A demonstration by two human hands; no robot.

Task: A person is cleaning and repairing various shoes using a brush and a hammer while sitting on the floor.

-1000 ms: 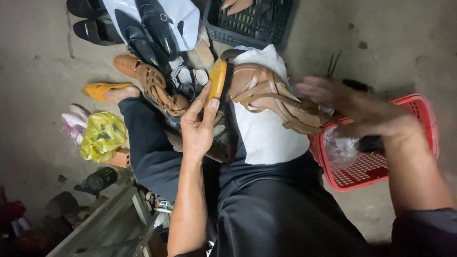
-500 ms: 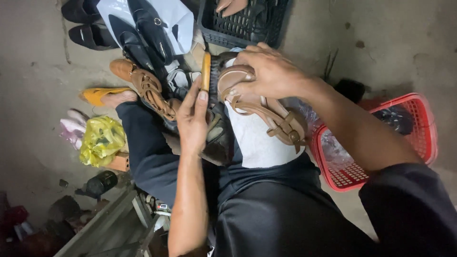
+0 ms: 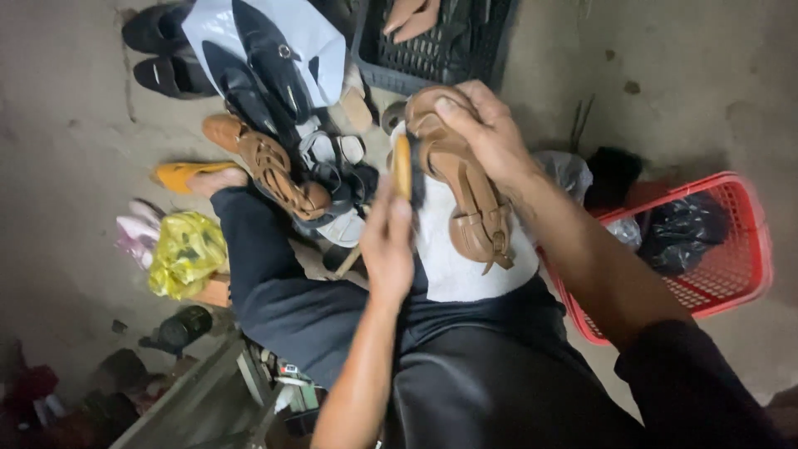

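Head view: left hand [image 3: 389,249] gripping brush [image 3: 404,166] against tan strappy sandal [image 3: 465,187] clasped by right hand [image 3: 486,133]; brushing seemingly midway, shoe pile [image 3: 287,158] beyond untouched.

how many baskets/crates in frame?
2: a red basket on the floor at right, and a black crate at top centre, cut off by the frame edge. More may lie out of view.

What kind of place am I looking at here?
Probably a floor-level shoe repair or cleaning spot. The right hand holds a tan strappy sandal, the left hand a brush, and a pile of assorted shoes lies on the concrete floor.
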